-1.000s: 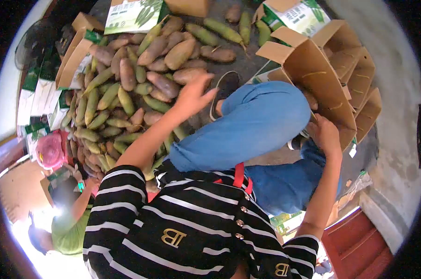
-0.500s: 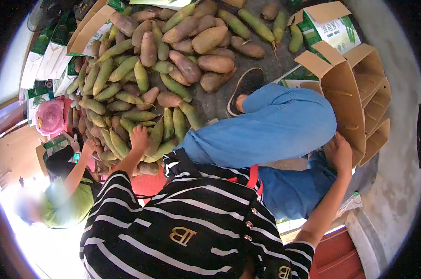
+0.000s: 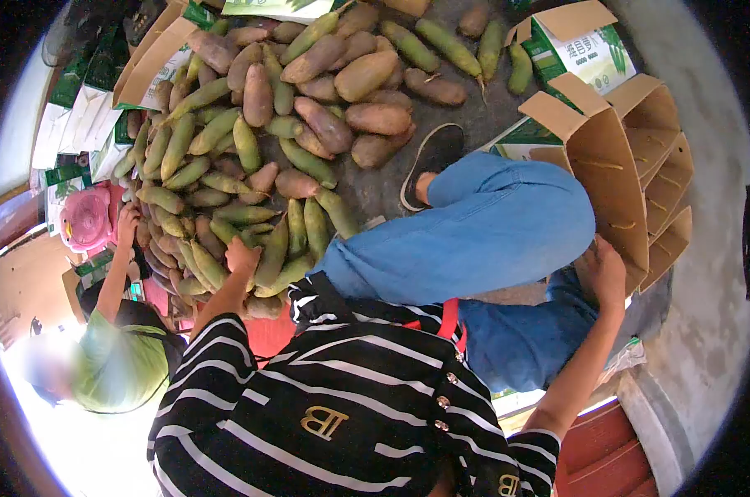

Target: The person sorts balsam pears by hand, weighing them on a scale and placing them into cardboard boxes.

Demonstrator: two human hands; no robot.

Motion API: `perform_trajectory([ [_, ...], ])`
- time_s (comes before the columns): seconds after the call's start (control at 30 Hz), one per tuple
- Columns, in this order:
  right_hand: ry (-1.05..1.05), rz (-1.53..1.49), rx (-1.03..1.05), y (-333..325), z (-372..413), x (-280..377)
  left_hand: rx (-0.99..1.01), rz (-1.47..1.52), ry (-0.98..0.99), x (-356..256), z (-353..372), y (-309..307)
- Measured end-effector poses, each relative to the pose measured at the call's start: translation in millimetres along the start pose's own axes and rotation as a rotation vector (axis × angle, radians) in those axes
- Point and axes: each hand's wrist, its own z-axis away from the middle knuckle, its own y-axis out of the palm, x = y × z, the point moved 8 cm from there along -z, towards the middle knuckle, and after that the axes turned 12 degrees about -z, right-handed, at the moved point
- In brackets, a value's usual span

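My left hand [image 3: 242,258] is down at the near edge of a big heap of roots, its fingers bent around the end of a green radish [image 3: 223,230]. More long green radishes [image 3: 271,255] lie right beside it, tapering at their ends. My right hand [image 3: 605,272] is low beside my bent knee, close to the near edge of an upright open carton [image 3: 600,178]. The knee and the carton partly hide its fingers, and I cannot tell what they hold.
Purple-brown roots [image 3: 379,118] are mixed through the heap on the dark floor. Another printed carton [image 3: 586,54] stands at the back right. To the left, a co-worker in a green shirt [image 3: 127,364] reaches toward the heap beside a pink basin [image 3: 88,219].
My left hand has drawn slightly back toward me, its fingers closer together. The co-worker's arm has swung away toward the pink basin. My right hand stays in place.
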Motion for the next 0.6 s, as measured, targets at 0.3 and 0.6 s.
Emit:
perform_trajectory([
  [0.3,-0.027,0.058,-0.062,-2,3,-6,-0.378,0.429,0.639,-150,1,-119],
  [0.6,-0.002,0.051,-0.041,3,-1,-14,-0.29,1.477,1.245,-288,211,-391],
])
